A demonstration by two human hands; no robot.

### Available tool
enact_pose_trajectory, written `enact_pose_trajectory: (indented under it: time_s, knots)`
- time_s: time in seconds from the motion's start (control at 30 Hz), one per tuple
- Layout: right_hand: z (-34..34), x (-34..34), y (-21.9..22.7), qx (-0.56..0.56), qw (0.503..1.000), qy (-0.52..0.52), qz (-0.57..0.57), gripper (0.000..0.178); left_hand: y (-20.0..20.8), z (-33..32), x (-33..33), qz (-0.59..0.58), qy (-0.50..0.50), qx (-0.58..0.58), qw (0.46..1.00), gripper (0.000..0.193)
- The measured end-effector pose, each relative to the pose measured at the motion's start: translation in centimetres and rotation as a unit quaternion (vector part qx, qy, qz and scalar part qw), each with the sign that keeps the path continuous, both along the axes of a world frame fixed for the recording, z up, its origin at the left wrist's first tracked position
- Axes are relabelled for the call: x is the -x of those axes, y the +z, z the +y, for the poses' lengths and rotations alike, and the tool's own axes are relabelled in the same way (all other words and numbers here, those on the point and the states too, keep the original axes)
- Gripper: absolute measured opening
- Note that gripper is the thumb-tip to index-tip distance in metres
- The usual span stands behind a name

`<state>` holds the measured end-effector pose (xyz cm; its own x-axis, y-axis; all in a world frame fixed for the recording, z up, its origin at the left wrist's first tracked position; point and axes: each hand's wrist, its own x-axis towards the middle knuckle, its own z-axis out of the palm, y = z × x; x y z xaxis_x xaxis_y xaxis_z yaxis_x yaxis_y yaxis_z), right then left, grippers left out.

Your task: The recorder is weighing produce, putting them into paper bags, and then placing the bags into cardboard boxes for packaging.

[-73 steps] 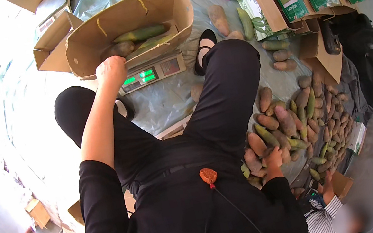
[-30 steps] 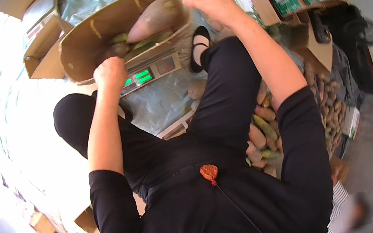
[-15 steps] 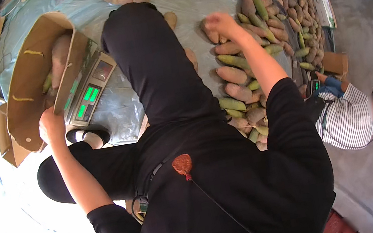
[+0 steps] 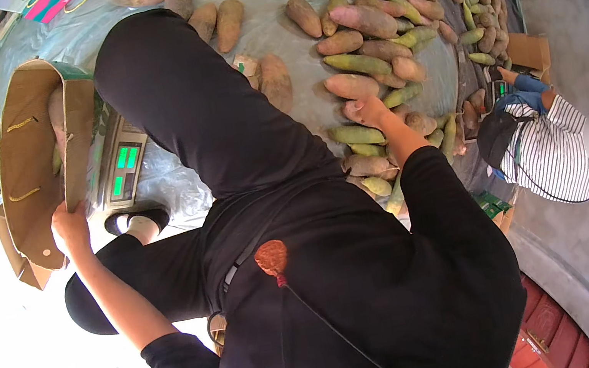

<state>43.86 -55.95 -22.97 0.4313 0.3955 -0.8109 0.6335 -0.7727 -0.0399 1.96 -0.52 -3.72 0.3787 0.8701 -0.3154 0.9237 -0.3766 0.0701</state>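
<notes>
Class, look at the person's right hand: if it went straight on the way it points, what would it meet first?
Most likely the pinkish root just beyond the right hand, up and left in the picture; depth is unclear, so it may already be touching.

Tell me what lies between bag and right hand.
Head view: past the bag, the scale, the right leg, then plastic sheet up to roots at the right hand.

Left hand (image 4: 70, 228) curled, fingers closed, left forearm (image 4: 120, 299) slanting back below it, right hand (image 4: 370, 112) stretched out well to its right, fingertips partly hidden, right forearm (image 4: 407, 140) slanting back below that hand, the 2 hands well apart
</notes>
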Motion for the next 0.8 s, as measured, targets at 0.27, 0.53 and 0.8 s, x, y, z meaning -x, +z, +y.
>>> enact_pose_trajectory:
  time_s: [0.27, 0.53, 0.8]
  knots:
    - [6.7, 6.6, 0.7, 0.003, 0.988, 0.125, -0.094, 0.026, 2.0, -0.7, 1.4, 0.001, 0.029, -0.025, 0.999, 0.023]
    - [7.2, 10.8, 0.3, 0.053, 0.989, 0.136, -0.030, 0.032, 2.1, -0.7, 1.1, 0.029, 0.052, -0.009, 0.998, 0.024]
    - [7.0, 11.0, 0.1, 0.107, 0.961, 0.250, -0.050, 0.030, 1.6, -0.5, 1.3, 0.019, 0.058, -0.017, 0.998, 0.023]
